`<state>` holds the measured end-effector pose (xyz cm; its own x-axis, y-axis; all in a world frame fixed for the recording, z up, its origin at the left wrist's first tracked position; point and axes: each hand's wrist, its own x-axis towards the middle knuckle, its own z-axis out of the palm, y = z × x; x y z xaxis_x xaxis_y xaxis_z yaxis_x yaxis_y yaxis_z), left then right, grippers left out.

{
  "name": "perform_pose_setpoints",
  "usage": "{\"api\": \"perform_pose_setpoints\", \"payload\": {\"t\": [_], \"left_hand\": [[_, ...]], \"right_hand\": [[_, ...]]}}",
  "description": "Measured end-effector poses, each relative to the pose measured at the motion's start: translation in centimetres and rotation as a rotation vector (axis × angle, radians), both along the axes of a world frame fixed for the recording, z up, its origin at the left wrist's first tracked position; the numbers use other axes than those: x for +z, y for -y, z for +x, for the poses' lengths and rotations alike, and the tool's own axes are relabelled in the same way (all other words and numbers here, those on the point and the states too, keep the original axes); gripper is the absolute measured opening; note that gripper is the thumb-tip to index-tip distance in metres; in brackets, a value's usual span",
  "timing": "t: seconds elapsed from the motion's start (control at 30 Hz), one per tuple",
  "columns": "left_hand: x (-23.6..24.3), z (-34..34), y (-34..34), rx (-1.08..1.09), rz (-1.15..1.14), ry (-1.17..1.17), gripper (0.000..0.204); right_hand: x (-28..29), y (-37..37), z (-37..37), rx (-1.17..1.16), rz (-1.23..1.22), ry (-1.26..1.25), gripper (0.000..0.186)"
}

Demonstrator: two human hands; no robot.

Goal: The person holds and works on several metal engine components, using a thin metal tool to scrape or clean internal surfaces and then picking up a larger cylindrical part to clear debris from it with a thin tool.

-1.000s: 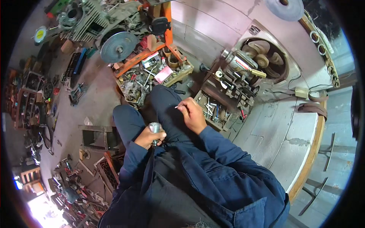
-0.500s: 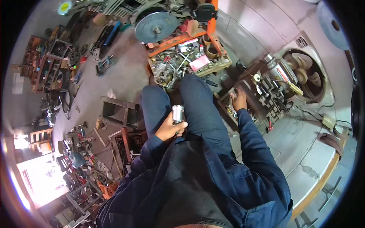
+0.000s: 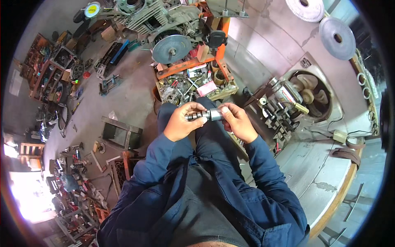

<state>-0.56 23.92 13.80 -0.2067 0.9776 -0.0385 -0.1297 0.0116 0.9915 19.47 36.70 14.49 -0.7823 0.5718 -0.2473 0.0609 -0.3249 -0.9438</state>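
Note:
Over my lap, my left hand (image 3: 180,122) is closed around a short, dark, ridged metal part (image 3: 193,116), its thumb and fingers pinching it. My right hand (image 3: 240,122) grips a smooth silver metal cylinder (image 3: 215,114) by its right end, thumb on top. The two pieces lie end to end in one line between my hands. Whether they are joined or only touching I cannot tell; fingers cover part of both.
Ahead stands an orange-framed stand with a wooden tray (image 3: 231,91) of tools and parts, below a large grey disc (image 3: 172,48) and an engine (image 3: 144,18). A machine with clamps (image 3: 271,111) and a fan (image 3: 311,95) are at right. A metal box frame (image 3: 121,132) sits on the floor at left.
My right hand has come from the drawer-like bin by the machine at right to my lap and now grips the silver cylinder. My left hand, which held the cylinder, now holds the ridged part.

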Motion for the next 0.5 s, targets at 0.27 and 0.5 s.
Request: {"api": "perform_pose_setpoints", "payload": {"t": [0.27, 0.5], "left_hand": [[0.9, 2.5, -1.2, -0.095, 0.035, 0.333, 0.039], [4.0, 2.7, -0.3, -0.072, 0.126, -0.082, 0.038]], "right_hand": [[4.6, 1.2, 3.6, -0.034, 0.384, -0.108, 0.039], [6.3, 1.0, 5.6, -0.158, 0.769, -0.056, 0.036]]}}
